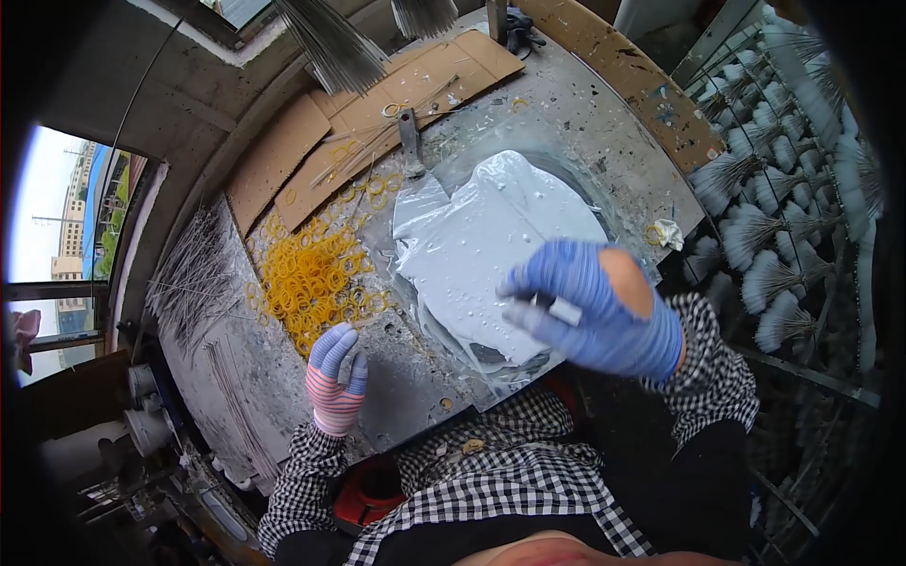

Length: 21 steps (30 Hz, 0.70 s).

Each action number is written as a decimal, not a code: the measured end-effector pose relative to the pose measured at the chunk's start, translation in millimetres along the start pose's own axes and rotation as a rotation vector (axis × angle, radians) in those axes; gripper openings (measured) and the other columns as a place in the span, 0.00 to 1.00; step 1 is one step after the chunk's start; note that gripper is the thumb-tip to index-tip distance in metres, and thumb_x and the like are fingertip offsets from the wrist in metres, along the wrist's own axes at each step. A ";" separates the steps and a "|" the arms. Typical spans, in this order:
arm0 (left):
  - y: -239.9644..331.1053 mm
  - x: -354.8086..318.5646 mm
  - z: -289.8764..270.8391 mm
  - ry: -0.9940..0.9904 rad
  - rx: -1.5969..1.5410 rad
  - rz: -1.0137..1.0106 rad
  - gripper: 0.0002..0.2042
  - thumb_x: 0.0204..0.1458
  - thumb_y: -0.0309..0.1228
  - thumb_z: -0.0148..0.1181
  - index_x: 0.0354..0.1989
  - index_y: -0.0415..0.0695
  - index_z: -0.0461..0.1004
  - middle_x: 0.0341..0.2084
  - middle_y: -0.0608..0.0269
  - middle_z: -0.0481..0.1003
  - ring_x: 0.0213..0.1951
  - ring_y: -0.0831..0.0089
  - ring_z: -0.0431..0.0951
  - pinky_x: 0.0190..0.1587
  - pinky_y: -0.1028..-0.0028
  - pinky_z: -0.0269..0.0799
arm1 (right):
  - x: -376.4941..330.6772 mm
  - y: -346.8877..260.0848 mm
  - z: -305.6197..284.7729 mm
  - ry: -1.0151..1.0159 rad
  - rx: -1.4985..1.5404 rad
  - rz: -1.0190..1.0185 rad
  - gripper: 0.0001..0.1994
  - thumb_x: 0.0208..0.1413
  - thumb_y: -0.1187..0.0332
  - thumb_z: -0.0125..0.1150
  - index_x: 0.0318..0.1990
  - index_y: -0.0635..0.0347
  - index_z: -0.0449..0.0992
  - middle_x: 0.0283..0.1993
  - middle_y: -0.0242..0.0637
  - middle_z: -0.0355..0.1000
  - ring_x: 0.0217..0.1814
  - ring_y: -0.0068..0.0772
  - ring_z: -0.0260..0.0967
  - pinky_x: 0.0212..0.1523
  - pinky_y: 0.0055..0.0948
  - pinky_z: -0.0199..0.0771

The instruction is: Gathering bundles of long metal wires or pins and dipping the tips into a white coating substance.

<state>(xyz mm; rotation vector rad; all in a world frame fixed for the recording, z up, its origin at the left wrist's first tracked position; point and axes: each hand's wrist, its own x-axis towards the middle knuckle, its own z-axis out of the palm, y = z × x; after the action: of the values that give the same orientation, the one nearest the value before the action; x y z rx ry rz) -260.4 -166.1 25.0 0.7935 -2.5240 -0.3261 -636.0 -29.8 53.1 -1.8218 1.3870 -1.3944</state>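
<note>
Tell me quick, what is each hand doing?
Left hand: fingers bunched by the yellow rubber bands; whether it holds one cannot be told.
Right hand: closed on a small grey stick.

right hand point(593, 309): motion-blurred, held item unclear | metal rods point(332, 45): cut off at top edge
</note>
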 end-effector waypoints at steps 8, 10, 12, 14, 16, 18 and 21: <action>39.8 162.4 -2.8 0.032 -0.200 0.248 0.21 0.53 0.21 0.67 0.57 0.42 0.76 0.53 0.51 0.77 0.57 0.57 0.78 0.60 0.63 0.73 | 216.0 141.4 -74.6 0.451 -0.452 -0.071 0.12 0.63 0.59 0.63 0.44 0.56 0.81 0.36 0.39 0.82 0.36 0.36 0.81 0.42 0.33 0.82; 54.1 218.5 4.6 0.056 -0.417 0.223 0.22 0.57 0.26 0.67 0.60 0.40 0.73 0.56 0.51 0.76 0.59 0.62 0.76 0.63 0.66 0.71 | 246.5 156.7 -80.2 0.388 -0.318 0.036 0.15 0.59 0.64 0.67 0.48 0.64 0.80 0.41 0.43 0.82 0.42 0.38 0.81 0.47 0.36 0.80; 68.9 272.9 9.8 0.076 -0.674 0.158 0.27 0.60 0.32 0.66 0.66 0.37 0.67 0.59 0.52 0.74 0.61 0.65 0.74 0.65 0.68 0.70 | 262.2 160.0 -80.1 0.412 -0.392 0.061 0.14 0.60 0.60 0.65 0.45 0.62 0.82 0.42 0.42 0.83 0.44 0.41 0.81 0.49 0.38 0.79; 80.6 334.5 10.6 0.086 -0.743 0.086 0.34 0.62 0.36 0.64 0.73 0.39 0.56 0.57 0.50 0.72 0.58 0.64 0.74 0.59 0.69 0.73 | 270.2 155.4 -77.6 0.423 -0.473 0.114 0.15 0.60 0.58 0.64 0.44 0.60 0.83 0.43 0.43 0.83 0.46 0.43 0.81 0.50 0.39 0.79; 84.5 369.4 3.1 -0.113 -0.727 0.073 0.35 0.65 0.47 0.57 0.70 0.30 0.57 0.55 0.47 0.72 0.53 0.65 0.74 0.54 0.69 0.72 | 274.2 149.1 -73.8 0.418 -0.568 0.190 0.15 0.59 0.57 0.64 0.45 0.58 0.83 0.43 0.44 0.83 0.47 0.44 0.81 0.50 0.40 0.79; 95.0 406.6 14.8 0.080 -0.689 -0.042 0.33 0.61 0.45 0.62 0.64 0.29 0.63 0.53 0.48 0.76 0.51 0.64 0.76 0.53 0.67 0.73 | 277.4 145.4 -69.6 0.478 -0.604 0.163 0.14 0.59 0.56 0.63 0.44 0.54 0.83 0.41 0.45 0.82 0.46 0.47 0.81 0.49 0.42 0.79; 88.2 443.2 15.3 -0.011 -0.592 -0.196 0.33 0.58 0.44 0.65 0.62 0.28 0.65 0.52 0.47 0.76 0.50 0.60 0.78 0.52 0.65 0.74 | 283.0 146.9 -66.3 0.563 -0.652 0.204 0.12 0.58 0.57 0.62 0.43 0.50 0.83 0.39 0.46 0.82 0.43 0.49 0.81 0.46 0.44 0.80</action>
<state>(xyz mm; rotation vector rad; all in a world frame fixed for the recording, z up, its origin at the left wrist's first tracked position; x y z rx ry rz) -629.9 -354.6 204.9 0.7853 -2.1706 -1.0798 -765.3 -327.1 83.6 -1.6077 2.4757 -1.5220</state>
